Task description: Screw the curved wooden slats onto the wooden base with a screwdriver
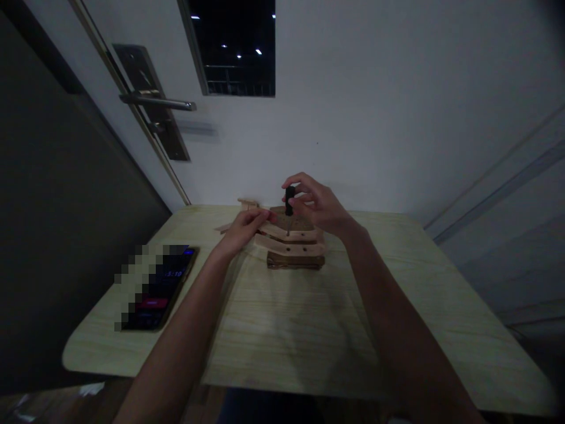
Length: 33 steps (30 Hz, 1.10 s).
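My right hand (315,203) grips the black handle of a screwdriver (289,201), which stands upright with its thin shaft reaching down to a pale wooden strip (304,235). The strip's left end is pinched by my left hand (249,226). Nearer to me lies a second bent wooden strip (289,246) with two dark holes. Beneath both is a brown folded block (295,261), perhaps cardboard. Behind the strips sits a round brown piece (304,221), partly hidden by my right hand. Whether a screw is under the tip is too small to tell.
A phone (165,288) lies on the left of the pale wooden table (273,330). Small wooden pieces (248,203) rest behind my left hand. A white door (375,106) with a metal handle (159,103) rises directly beyond the table's far edge.
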{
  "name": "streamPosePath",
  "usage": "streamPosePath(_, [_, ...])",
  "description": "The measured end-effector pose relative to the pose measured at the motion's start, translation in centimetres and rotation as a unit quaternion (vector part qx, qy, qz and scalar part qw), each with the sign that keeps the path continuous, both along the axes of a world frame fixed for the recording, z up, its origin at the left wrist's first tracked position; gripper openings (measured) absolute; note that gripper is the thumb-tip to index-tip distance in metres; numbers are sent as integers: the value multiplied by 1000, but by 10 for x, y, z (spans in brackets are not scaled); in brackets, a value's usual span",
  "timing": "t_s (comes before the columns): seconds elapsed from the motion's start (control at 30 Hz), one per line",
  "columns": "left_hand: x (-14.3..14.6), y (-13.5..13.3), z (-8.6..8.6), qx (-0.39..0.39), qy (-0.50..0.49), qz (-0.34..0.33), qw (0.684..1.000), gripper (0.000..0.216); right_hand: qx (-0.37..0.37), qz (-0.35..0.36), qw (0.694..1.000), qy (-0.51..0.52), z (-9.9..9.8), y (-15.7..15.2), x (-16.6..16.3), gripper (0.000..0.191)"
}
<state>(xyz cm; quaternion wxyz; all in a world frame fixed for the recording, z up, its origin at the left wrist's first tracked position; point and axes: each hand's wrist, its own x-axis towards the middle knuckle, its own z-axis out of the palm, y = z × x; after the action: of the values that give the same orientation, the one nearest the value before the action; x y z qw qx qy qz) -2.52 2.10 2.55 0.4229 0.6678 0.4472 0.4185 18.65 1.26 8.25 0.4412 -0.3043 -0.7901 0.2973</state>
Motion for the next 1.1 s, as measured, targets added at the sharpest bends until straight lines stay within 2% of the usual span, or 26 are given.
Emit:
streamPosePath(0.17, [7, 4, -8, -26, -59, 13, 998, 54, 37, -23, 999, 4, 0, 2, -3, 26])
streamPosePath(0.3, [12, 8, -17, -81, -150, 45, 984, 50, 61, -15, 998, 7, -2, 3, -5, 22])
streamPosePath(0.4, [16, 9, -26, -94, -201, 65, 973, 52, 78, -12, 997, 9, -2, 3, -5, 20])
streamPosePath(0.63, [22, 5, -34, -90, -275, 49, 956, 52, 65, -4, 998, -12, 3, -3, 1, 34])
streamPosePath(0.87, [20, 8, -40, -77, -248, 39, 965, 52, 63, -27, 997, -19, 3, -2, 1, 36])
streamPosePath(1.1, [17, 9, -44, -50, -214, 43, 975, 52, 56, -50, 997, -17, 1, 0, 2, 28])
